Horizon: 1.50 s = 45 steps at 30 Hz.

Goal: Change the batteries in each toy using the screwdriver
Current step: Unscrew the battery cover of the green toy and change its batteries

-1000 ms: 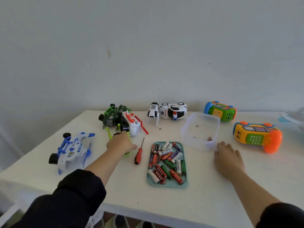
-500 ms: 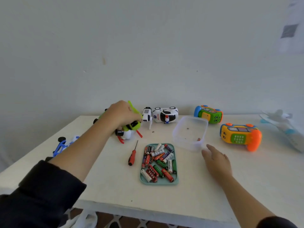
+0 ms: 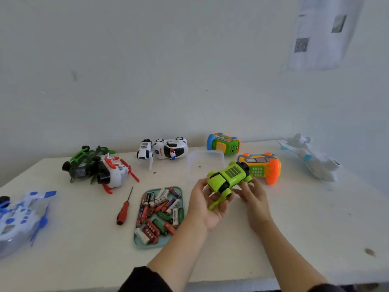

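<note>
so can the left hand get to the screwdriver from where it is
Probably not yet: the left hand is holding the green toy with the right hand. The screwdriver lies uncovered on the table, beyond the battery tray.

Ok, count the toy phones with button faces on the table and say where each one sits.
2. The green toy phone lies at the back by the wall. The orange toy phone lies nearer, right behind the lime green toy held in both hands.
</note>
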Each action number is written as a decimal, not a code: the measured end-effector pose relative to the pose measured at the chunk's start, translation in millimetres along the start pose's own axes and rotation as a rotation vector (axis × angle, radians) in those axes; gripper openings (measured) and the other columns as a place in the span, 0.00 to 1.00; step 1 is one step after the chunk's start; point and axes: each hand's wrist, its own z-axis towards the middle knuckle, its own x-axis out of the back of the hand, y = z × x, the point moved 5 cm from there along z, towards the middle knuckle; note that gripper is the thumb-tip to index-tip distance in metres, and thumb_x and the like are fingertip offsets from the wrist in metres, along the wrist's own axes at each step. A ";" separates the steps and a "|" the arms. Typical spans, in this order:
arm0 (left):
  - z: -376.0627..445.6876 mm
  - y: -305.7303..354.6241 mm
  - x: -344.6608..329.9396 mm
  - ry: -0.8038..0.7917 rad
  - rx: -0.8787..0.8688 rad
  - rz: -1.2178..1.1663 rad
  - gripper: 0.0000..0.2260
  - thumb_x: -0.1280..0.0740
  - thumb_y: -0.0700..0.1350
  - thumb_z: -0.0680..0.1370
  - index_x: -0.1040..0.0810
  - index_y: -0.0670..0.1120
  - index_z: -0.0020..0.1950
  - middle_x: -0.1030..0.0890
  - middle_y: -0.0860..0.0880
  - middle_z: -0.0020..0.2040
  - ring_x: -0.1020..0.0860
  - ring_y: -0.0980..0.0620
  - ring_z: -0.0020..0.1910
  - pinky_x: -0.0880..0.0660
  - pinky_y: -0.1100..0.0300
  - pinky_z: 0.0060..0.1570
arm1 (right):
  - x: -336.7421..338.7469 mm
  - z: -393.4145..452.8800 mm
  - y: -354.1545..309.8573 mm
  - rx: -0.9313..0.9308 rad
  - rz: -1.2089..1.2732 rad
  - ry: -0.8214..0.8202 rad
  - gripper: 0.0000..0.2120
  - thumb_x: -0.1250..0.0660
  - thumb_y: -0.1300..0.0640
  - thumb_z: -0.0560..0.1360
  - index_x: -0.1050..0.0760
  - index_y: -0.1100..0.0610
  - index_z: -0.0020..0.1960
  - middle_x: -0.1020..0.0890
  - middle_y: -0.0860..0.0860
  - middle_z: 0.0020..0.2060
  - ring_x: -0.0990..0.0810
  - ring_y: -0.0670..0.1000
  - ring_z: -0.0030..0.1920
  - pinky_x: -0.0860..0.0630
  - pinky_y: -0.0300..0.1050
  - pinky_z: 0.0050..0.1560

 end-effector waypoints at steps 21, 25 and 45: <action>-20.7 70.3 102.1 0.285 -0.670 1.308 0.11 0.38 0.39 0.78 0.23 0.40 0.36 0.22 0.45 0.31 0.24 0.50 0.31 0.22 0.43 0.42 | 4.5 5.1 6.6 -0.302 0.540 -0.257 0.47 0.19 0.49 0.59 0.39 0.64 0.68 0.30 0.61 0.68 0.29 0.70 0.62 0.27 0.68 0.55; -16.0 83.8 109.0 0.351 -0.594 1.314 0.10 0.38 0.40 0.79 0.24 0.40 0.39 0.22 0.43 0.35 0.24 0.51 0.31 0.22 0.44 0.42 | 6.5 7.7 10.3 -0.424 0.788 -0.314 0.33 0.30 0.54 0.74 0.40 0.65 0.72 0.32 0.67 0.66 0.34 0.75 0.63 0.30 0.71 0.57; 8.4 108.2 50.7 0.515 -0.596 1.923 0.15 0.40 0.50 0.80 0.28 0.48 0.66 0.26 0.43 0.59 0.27 0.43 0.57 0.29 0.53 0.52 | 10.0 12.8 2.8 -0.275 0.579 -0.223 0.38 0.18 0.52 0.56 0.28 0.59 0.62 0.20 0.61 0.56 0.18 0.61 0.50 0.22 0.63 0.48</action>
